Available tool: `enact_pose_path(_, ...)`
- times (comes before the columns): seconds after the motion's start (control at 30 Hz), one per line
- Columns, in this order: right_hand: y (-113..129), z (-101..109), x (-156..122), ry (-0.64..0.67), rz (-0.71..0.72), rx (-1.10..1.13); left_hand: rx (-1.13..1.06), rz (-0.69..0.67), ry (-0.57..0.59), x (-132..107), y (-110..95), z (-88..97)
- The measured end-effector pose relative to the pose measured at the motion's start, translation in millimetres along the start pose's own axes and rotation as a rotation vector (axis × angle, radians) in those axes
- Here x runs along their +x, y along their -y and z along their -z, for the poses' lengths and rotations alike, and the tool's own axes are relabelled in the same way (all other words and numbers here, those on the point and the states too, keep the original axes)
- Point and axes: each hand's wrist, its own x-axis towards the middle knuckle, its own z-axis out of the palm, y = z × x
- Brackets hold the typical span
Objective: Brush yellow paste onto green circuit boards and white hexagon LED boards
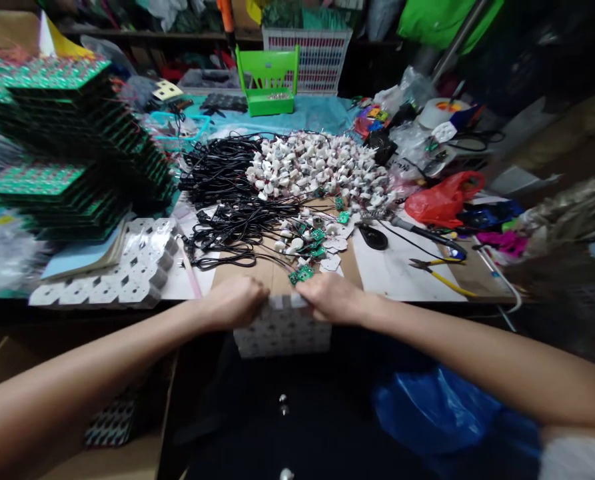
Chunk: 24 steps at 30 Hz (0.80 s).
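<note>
At the table's front edge, a whitish block (283,333) with rows of small dark marks is held between my hands; it looks like a pack of white pieces, blurred. My left hand (240,301) is closed at its upper left corner. Closed on the upper right corner is my right hand (330,297), its fingertips beside a green circuit board (302,274). Beyond them, wired circuit boards and white parts lie on a cardboard sheet (272,272). Black cables (227,223) stretch leftward from there.
Stacks of green circuit panels (52,180) rise at the left, behind a tray-like row of white octagonal pieces (132,267). A heap of small white parts (322,163) lies mid-table. Yellow-handled cutters (442,275), a soldering iron (422,231) and a red bag (444,199) are right.
</note>
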Motion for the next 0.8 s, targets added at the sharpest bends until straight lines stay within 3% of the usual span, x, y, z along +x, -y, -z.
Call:
enact_pose_path(0.03,-4,0,5,-0.04,-0.017,-0.05,0.069,0.026,-0.065,4,4,0.3)
enact_pose_path(0.1,-8,0,8,-0.032,-0.002,-0.049,0.047,0.006,-0.051,5,8,0.4)
enact_pose_path(0.23,-8,2,0,0.17,0.112,0.183,-0.356,-0.065,0.339,-3,3,4.3)
enact_pose_path(0.3,-10,5,2,0.177,0.1,0.179,-0.344,-0.02,0.373,0,5,10.1)
enact_pose_path(0.4,-18,7,12,-0.008,-0.012,-0.007,0.004,0.097,0.103,15,12,19.1)
enact_pose_path(0.47,-22,2,17,-0.098,-0.038,-0.09,0.158,0.119,-0.009,21,15,19.3)
enact_pose_path(0.57,-23,-17,17,-0.203,0.023,-0.163,0.224,0.024,-0.053,19,12,3.3)
enact_pose_path(0.7,-16,-42,12,-0.431,0.072,-0.308,0.352,0.042,-0.289,7,7,-32.7)
enact_pose_path(0.8,-11,-28,2,-0.516,0.09,-0.335,0.287,0.031,-0.448,-9,11,-35.1)
